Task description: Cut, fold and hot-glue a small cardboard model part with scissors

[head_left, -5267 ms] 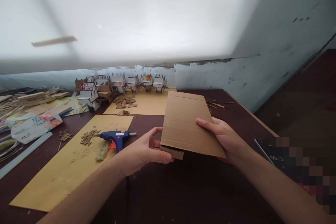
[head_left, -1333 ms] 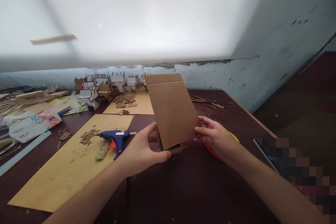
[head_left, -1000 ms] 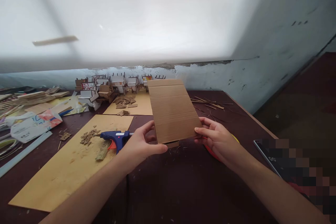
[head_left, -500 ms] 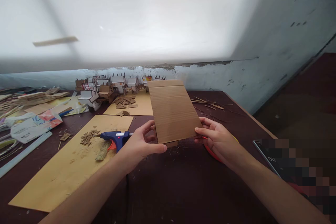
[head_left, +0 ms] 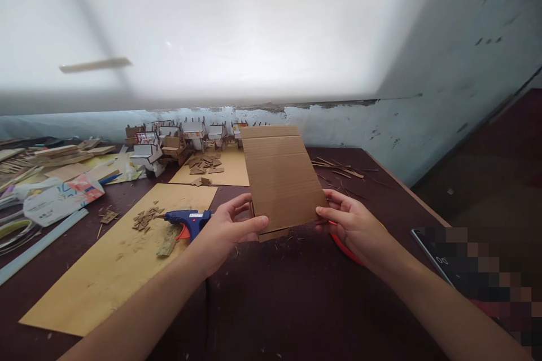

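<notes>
A brown corrugated cardboard sheet [head_left: 279, 177] is held tilted up over the dark table [head_left: 296, 299], its near edge low and its far edge raised. My left hand [head_left: 226, 231] grips its near left corner, thumb on top. My right hand [head_left: 353, 225] pinches the near right edge. A second cardboard layer shows under the near edge. Beneath my right hand lies a red and yellow object [head_left: 345, 248], mostly hidden.
A blue glue gun [head_left: 186, 220] lies left of my left hand on a tan board [head_left: 105, 276] with cardboard scraps. Small cardboard models [head_left: 190, 135] stand along the back wall. Sticks and paper clutter [head_left: 51, 186] fill the left. A phone [head_left: 440, 254] lies at the right.
The cardboard lay nearly flat 5.3 s ago, then was tipped up steeply; over the last second it has stayed tilted and my hands have barely shifted.
</notes>
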{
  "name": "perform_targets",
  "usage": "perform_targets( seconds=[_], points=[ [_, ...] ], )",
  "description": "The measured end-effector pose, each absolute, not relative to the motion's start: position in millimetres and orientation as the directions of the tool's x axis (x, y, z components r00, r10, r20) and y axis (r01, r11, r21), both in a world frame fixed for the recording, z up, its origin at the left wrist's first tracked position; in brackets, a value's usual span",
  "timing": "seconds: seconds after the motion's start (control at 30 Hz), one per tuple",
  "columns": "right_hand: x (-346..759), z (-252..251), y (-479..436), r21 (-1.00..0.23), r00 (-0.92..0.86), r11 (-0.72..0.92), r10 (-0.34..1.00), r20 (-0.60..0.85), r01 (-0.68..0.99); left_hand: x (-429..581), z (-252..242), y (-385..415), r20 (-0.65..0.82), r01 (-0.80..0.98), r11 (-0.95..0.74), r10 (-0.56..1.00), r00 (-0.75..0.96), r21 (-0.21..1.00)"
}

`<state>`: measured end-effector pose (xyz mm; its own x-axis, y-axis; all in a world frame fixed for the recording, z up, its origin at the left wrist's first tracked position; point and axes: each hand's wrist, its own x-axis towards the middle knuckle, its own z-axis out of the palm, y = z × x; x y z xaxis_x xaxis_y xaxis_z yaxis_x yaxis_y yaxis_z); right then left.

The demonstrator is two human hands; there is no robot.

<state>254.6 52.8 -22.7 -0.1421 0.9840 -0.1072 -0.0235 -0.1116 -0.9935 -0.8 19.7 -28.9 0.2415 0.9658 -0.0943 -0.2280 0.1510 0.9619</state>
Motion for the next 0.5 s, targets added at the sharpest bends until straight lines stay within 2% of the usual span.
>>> perform_targets(
  seconds=[0.13, 0.27, 0.4, 0.5],
  points=[
    [255.9, -20.2, 54.2, -0.989, -0.112, -0.058, 0.991, -0.074, 0.139, -2.0, -26.8, 20.2, -0.098, -0.246, 0.156, 0.968, 0.232, 0.957],
    [267.0, -14.1, 58.6, -0.904, -0.039, 0.011, 0.999, -0.006, 0.428, -3.0, -23.4, 21.1, -0.082, -0.302, 0.149, 0.971, 0.223, 0.942],
    [285.9, -16.0, 65.4, -0.629, 0.076, -0.018, 0.995, 0.065, 0.777, -3.3, -20.8, 22.1, -0.063, -0.354, 0.134, 0.977, 0.204, 0.926],
    [297.6, -22.7, 69.8, -0.43, 0.08, -0.059, 0.996, 0.031, 0.901, -4.0, -20.0, 22.6, -0.051, -0.38, 0.119, 0.981, 0.185, 0.917]
  ],
)
